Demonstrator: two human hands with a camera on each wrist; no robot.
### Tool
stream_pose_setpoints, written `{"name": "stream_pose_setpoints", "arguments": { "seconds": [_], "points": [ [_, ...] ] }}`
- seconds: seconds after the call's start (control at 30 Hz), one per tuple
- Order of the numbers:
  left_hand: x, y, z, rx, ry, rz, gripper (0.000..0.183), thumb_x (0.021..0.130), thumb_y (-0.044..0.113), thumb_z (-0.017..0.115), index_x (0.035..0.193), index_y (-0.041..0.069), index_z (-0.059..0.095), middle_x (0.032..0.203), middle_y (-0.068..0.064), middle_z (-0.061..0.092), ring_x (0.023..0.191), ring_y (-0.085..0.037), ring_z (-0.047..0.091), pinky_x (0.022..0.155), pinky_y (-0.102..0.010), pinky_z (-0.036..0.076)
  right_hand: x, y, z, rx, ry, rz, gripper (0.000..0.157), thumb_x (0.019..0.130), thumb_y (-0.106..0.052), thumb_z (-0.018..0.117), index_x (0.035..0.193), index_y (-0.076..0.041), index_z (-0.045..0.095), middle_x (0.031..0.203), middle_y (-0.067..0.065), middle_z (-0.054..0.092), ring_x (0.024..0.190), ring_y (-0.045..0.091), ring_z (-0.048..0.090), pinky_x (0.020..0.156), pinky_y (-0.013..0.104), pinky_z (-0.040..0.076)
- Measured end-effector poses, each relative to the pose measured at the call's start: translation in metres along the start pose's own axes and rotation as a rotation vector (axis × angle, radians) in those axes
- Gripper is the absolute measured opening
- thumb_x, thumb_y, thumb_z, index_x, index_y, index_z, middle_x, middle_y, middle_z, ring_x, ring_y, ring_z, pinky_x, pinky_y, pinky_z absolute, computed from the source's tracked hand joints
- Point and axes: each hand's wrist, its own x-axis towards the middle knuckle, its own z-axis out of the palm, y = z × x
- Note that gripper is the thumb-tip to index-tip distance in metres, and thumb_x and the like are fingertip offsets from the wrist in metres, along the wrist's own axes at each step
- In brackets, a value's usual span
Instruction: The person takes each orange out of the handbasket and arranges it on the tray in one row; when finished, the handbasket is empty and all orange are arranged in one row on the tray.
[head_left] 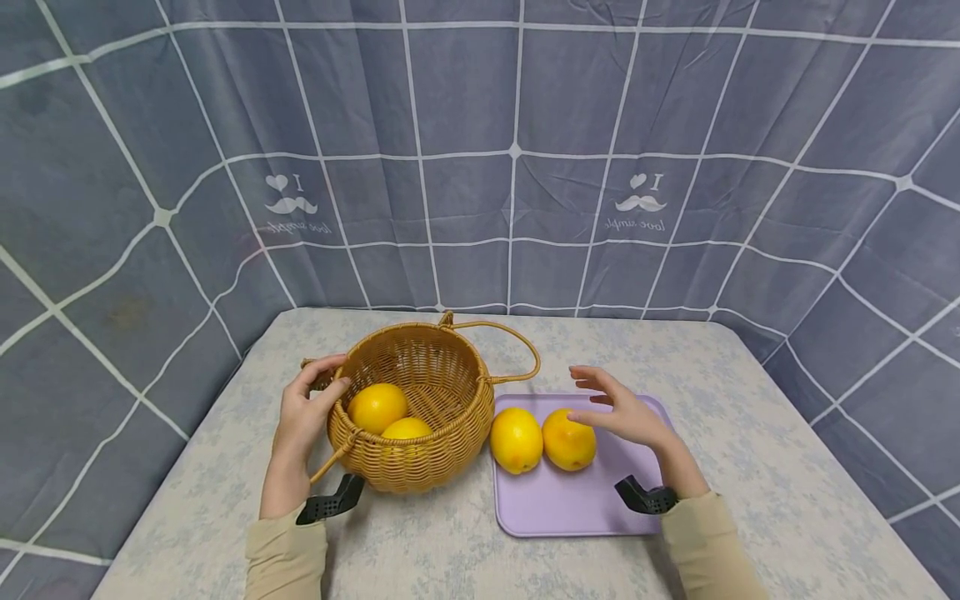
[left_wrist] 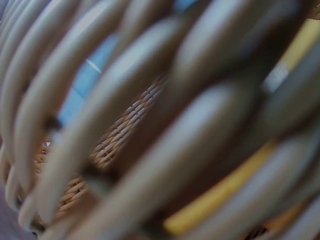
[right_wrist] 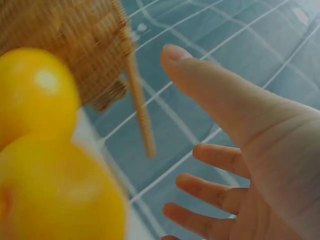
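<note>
My left hand (head_left: 298,417) holds the left rim of a brown wicker basket (head_left: 420,467), thumb and fingers at its edge. Inside the basket lie two yellow-orange oranges, one farther back (head_left: 378,408) and one partly hidden by the front rim (head_left: 405,428). Basket weave (left_wrist: 120,130) fills the left wrist view, very close. My right hand (head_left: 626,412) hovers over a purple tray (head_left: 577,508), its fingers spread with nothing between them. Side by side on the tray sit a left orange (head_left: 516,440) and a right orange (head_left: 568,442); the thumb overlaps the right one in the head view.
One basket handle (head_left: 517,333) juts out to the right, over the tray's back left side; the other hangs down at the left. A pale patterned cloth (head_left: 420,550) covers the table. Blue-grey checked curtains (head_left: 480,200) stand behind and at both sides.
</note>
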Motion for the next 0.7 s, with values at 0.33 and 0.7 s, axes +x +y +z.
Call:
{"name": "stream_pose_setpoints", "arguments": {
  "seconds": [0.33,0.7],
  "points": [
    [0.000,0.003,-0.001,-0.009,-0.003,-0.039,0.035,0.090,0.013,0.062,0.124,0.006,0.059,0.116,-0.004,0.053,0.099,-0.012,0.045,0.090,-0.034,0.030,0.032,-0.050,-0.018,0.090,-0.006,-0.118,0.060,0.088,-0.011,0.066,0.141,-0.007,0.037,0.140,0.013,0.040,0.126,0.032,0.041,0.099,0.050,0.036],
    [0.000,0.003,-0.001,-0.011,-0.006,-0.033,0.035,0.090,0.013,0.061,0.124,0.006,0.059,0.114,-0.005,0.053,0.099,-0.012,0.045,0.089,-0.033,0.031,0.071,-0.088,-0.012,0.261,-0.059,-0.165,0.054,0.092,-0.014,0.061,0.141,-0.013,0.038,0.139,0.008,0.043,0.125,0.027,0.044,0.097,0.046,0.039]
  ]
}}
